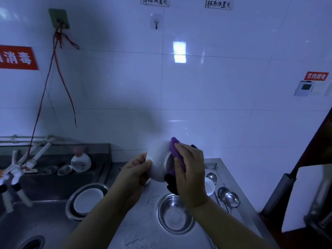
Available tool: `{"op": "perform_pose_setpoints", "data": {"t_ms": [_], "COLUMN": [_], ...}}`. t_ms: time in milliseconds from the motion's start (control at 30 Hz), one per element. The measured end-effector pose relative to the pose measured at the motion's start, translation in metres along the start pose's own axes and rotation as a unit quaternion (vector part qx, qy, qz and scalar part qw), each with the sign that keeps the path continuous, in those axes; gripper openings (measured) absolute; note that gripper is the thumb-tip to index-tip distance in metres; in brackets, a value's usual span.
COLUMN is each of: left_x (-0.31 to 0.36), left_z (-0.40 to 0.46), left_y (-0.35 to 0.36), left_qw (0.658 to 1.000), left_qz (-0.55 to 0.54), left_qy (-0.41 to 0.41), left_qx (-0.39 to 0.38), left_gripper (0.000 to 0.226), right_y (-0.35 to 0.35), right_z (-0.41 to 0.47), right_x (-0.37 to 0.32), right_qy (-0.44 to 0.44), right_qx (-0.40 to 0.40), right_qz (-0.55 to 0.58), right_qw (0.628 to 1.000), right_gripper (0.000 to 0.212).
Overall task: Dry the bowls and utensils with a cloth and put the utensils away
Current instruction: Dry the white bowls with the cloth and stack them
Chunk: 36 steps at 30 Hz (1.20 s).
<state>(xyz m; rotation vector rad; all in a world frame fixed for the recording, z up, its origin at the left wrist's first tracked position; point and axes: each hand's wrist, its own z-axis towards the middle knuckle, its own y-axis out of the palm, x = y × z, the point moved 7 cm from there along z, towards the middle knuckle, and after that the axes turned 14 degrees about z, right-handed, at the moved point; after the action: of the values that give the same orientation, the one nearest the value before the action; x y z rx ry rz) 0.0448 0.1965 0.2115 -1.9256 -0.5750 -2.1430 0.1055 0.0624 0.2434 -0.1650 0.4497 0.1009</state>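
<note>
Your left hand [136, 169] grips the white bowl [159, 161] tipped on its side, bottom facing right, where your right hand [190, 169] presses the purple cloth [175, 148] on it.

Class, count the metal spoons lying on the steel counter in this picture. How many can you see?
3. One round metal spoon lies farthest back by the counter's right rim; two more lie side by side nearer the camera. The right hand may hide others.
</note>
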Motion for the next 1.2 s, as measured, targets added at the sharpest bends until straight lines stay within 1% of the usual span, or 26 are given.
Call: {"op": "perform_pose_setpoints", "data": {"t_ms": [67, 133, 167, 233, 300, 367, 433, 467, 567, 667, 800, 867, 900, 933, 1000, 1067, 1100, 1200], "left_x": [0.000, -0.001, -0.001, 0.000, 0.001, 0.001, 0.001, 0.000, -0.005, -0.005, 0.001, 0.002, 0.003, 0.003, 0.002, 0.001, 0.000, -0.005], "left_z": [0.002, 0.004, 0.006, 0.008, 0.009, 0.010, 0.010, 0.010, 0.009, 0.011, 0.014, 0.013, 0.013, 0.012, 0.011, 0.010, 0.009, 0.008], "left_y": [0.003, 0.003, 0.001, -0.004, -0.008, -0.013, -0.012, -0.010, -0.001, 0.000, -0.008, -0.012, -0.012, -0.012, -0.008, 0.002, 0.008, 0.019], "left_qw": [1.000, 0.999, 0.998, 0.996, 0.993, 0.992, 0.993, 0.995, 0.996, 0.996, 0.995, 0.995, 0.995, 0.995, 0.995, 0.996, 0.996, 0.995], "left_qz": [-0.015, -0.040, -0.053, -0.071, -0.093, -0.109, -0.096, -0.084, -0.076, -0.074, -0.069, -0.069, -0.070, -0.072, -0.080, -0.082, -0.081, -0.082], "left_qy": [-0.010, -0.028, -0.036, -0.050, -0.055, -0.051, -0.046, -0.048, -0.051, -0.052, -0.051, -0.049, -0.048, -0.046, -0.038, -0.031, -0.030, -0.051], "left_qx": [0.005, 0.015, 0.021, 0.031, 0.037, 0.046, 0.042, 0.036, 0.020, 0.024, 0.054, 0.058, 0.056, 0.053, 0.047, 0.031, 0.021, 0.001], "left_gripper": [0.024, 0.024, 0.024, 0.023, 0.024, 0.026, 0.025, 0.025, 0.024, 0.025, 0.025, 0.024, 0.023, 0.023, 0.023, 0.024, 0.023, 0.021], "right_y": [0.006, 0.014, 0.017, 0.019, 0.014, 0.002, -0.008, -0.009, -0.008, 0.000, 0.009, 0.007, 0.005, 0.001, -0.008, -0.008, -0.004, 0.015], "right_z": [-0.005, -0.015, -0.021, -0.031, -0.036, -0.032, -0.022, -0.016, 0.000, 0.002, -0.018, -0.023, -0.021, -0.015, 0.001, 0.014, 0.017, 0.013], "right_x": [-0.011, -0.020, -0.022, -0.021, -0.013, 0.000, 0.011, 0.013, 0.009, 0.001, -0.002, 0.003, 0.006, 0.009, 0.012, 0.007, 0.003, -0.006], "right_qy": [-0.088, -0.160, -0.182, -0.200, -0.189, -0.136, -0.084, -0.073, -0.063, -0.068, -0.107, -0.119, -0.115, -0.102, -0.069, -0.056, -0.054, -0.042], "right_qx": [-0.039, -0.072, -0.084, -0.103, -0.110, -0.085, -0.053, -0.046, -0.036, -0.045, -0.108, -0.146, -0.152, -0.144, -0.093, -0.048, -0.045, -0.079], "right_qz": [-0.039, -0.058, -0.060, -0.058, -0.041, -0.009, 0.004, -0.002, -0.012, -0.017, -0.015, -0.018, -0.021, -0.020, -0.011, -0.005, -0.005, -0.018], "right_qw": [0.995, 0.983, 0.978, 0.973, 0.975, 0.987, 0.995, 0.996, 0.997, 0.997, 0.988, 0.982, 0.981, 0.984, 0.993, 0.997, 0.998, 0.996], "right_gripper": [0.028, 0.032, 0.034, 0.034, 0.026, 0.020, 0.025, 0.028, 0.028, 0.026, 0.022, 0.021, 0.022, 0.022, 0.025, 0.028, 0.029, 0.033]}}
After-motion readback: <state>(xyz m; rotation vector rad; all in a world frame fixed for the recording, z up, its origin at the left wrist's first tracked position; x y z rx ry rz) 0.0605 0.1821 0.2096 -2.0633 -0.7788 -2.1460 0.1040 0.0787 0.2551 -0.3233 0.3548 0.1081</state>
